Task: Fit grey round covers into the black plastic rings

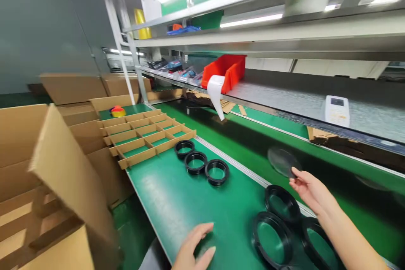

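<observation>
Between the thumb and fingers of my right hand (pixel 305 187) is a thin, round, see-through disc (pixel 281 161), tilted above the far edge of the bench. Below it lie several larger black rings, among them one ring (pixel 255 236) nearest the middle and another ring (pixel 268 192) behind it. My left hand (pixel 196 247) hovers low over the green bench top (pixel 177 194), thumb and fingers apart, with nothing in its grasp. Farther off, three black rings sit in a row: a left ring (pixel 184 142), a middle ring (pixel 186 164) and a right ring (pixel 206 171).
A cardboard divider grid (pixel 139 161) lies at the bench's far left end, with yellow and red tape rolls (pixel 118 112) behind it. An open cardboard box (pixel 69 177) stands left of the bench. The shelf above holds a red bin (pixel 236 71) and a white device (pixel 337 112).
</observation>
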Tool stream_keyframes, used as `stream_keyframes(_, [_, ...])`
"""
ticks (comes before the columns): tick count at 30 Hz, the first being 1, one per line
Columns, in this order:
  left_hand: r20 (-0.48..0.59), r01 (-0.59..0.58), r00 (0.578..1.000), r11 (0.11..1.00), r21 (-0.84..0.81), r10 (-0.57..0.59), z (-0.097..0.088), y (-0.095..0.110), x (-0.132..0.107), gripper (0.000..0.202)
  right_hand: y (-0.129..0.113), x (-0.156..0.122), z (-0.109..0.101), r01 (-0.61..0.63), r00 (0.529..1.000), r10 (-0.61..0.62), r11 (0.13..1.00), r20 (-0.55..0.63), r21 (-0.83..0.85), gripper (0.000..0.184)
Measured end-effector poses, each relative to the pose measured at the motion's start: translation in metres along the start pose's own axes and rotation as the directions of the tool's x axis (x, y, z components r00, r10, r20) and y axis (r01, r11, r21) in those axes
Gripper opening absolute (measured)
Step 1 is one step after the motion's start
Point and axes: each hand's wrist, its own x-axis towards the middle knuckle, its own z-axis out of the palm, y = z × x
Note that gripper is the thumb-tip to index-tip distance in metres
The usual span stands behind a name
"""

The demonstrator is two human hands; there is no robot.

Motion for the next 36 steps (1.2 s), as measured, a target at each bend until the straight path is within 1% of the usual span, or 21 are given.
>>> stream_keyframes(2, [0.001,0.046,0.999,0.949,-0.311,-0.048,-0.008,0.022,0.011,0.056,0.022,-0.052,0.056,-0.036,0.976,0.033,0.999,0.216,0.011,0.038])
stream_keyframes(3, [0.023,0.043,0.999,0.883,-0.468,-0.036,-0.012,0.035,0.016,0.066,0.034,-0.081,0.081,-0.067,0.954,0.065,0.998,0.294,-0.003,0.040])
stream_keyframes(5, [0.074,0.031,0.997,0.695,-0.719,0.032,-0.022,0.057,0.025,0.082,0.062,-0.135,0.126,-0.141,0.896,0.140,0.990,0.422,-0.029,0.043])
stream_keyframes(7, [0.135,0.076,0.988,0.519,-0.852,0.077,-0.037,0.070,0.031,0.083,0.090,-0.178,0.159,-0.221,0.834,0.201,0.975,0.513,-0.023,0.044])
stream_keyframes(10, [0.298,0.272,0.954,0.383,-0.883,0.011,-0.065,0.068,0.031,0.065,0.130,-0.220,0.189,-0.337,0.753,0.273,0.941,0.599,-0.005,0.048])
stream_keyframes(12, [0.352,0.342,0.936,0.333,-0.879,-0.031,-0.085,0.062,0.027,0.067,0.154,-0.233,0.200,-0.383,0.723,0.308,0.924,0.619,-0.013,0.056])
stream_keyframes(15, [0.272,0.274,0.961,0.282,-0.919,-0.046,-0.108,0.059,0.020,0.080,0.182,-0.241,0.211,-0.399,0.707,0.353,0.914,0.614,-0.066,0.059])
stream_keyframes(16, [0.238,0.245,0.970,0.266,-0.932,-0.056,-0.115,0.059,0.019,0.081,0.189,-0.243,0.213,-0.403,0.674,0.394,0.905,0.625,-0.137,0.060])
stream_keyframes(17, [0.215,0.227,0.974,0.250,-0.941,-0.076,-0.121,0.060,0.018,0.079,0.193,-0.244,0.215,-0.392,0.608,0.454,0.885,0.651,-0.250,0.061])
stream_keyframes(19, [0.192,0.219,0.972,0.220,-0.951,-0.135,-0.132,0.062,0.018,0.070,0.194,-0.245,0.215,-0.246,0.450,0.568,0.821,0.689,-0.516,0.064])
stream_keyframes(20, [0.184,0.217,0.969,0.204,-0.955,-0.167,-0.136,0.062,0.017,0.065,0.190,-0.245,0.215,-0.089,0.425,0.570,0.800,0.703,-0.594,0.063])
stream_keyframes(21, [0.176,0.214,0.965,0.189,-0.959,-0.196,-0.140,0.062,0.017,0.061,0.185,-0.242,0.215,0.109,0.464,0.498,0.788,0.733,-0.605,0.058])
stream_keyframes(22, [0.171,0.211,0.960,0.173,-0.962,-0.220,-0.143,0.062,0.016,0.058,0.179,-0.238,0.215,0.331,0.536,0.336,0.760,0.774,-0.559,0.050])
stream_keyframes(23, [0.172,0.213,0.956,0.157,-0.964,-0.239,-0.145,0.063,0.014,0.055,0.173,-0.233,0.215,0.546,0.586,0.106,0.681,0.804,-0.488,0.041])
stream_keyframes(24, [0.181,0.222,0.950,0.141,-0.965,-0.255,-0.145,0.063,0.013,0.053,0.169,-0.226,0.215,0.717,0.574,-0.125,0.553,0.809,-0.424,0.033])
stream_keyframes(25, [0.198,0.238,0.943,0.125,-0.963,-0.269,-0.144,0.064,0.011,0.051,0.166,-0.219,0.215,0.828,0.514,-0.291,0.414,0.807,-0.378,0.029])
stream_keyframes(26, [0.218,0.257,0.934,0.110,-0.960,-0.282,-0.143,0.065,0.009,0.050,0.165,-0.211,0.215,0.887,0.448,-0.377,0.304,0.811,-0.348,0.028])
stream_keyframes(27, [0.240,0.279,0.925,0.097,-0.955,-0.296,-0.140,0.066,0.007,0.049,0.167,-0.204,0.214,0.912,0.405,-0.399,0.237,0.823,-0.334,0.029])
stream_keyframes(29, [0.266,0.308,0.908,0.085,-0.948,-0.324,-0.135,0.068,0.005,0.048,0.174,-0.193,0.211,0.928,0.371,-0.357,0.186,0.857,-0.324,0.032])
stream_keyframes(32, [0.251,0.312,0.899,0.122,-0.942,-0.359,-0.126,0.068,0.005,0.048,0.185,-0.185,0.203,0.914,0.398,-0.284,0.206,0.873,-0.350,0.037])
stream_keyframes(36, [0.283,0.386,0.884,0.238,-0.891,-0.372,-0.114,0.062,0.008,0.052,0.192,-0.180,0.192,0.864,0.442,-0.207,0.360,0.873,-0.352,0.043])
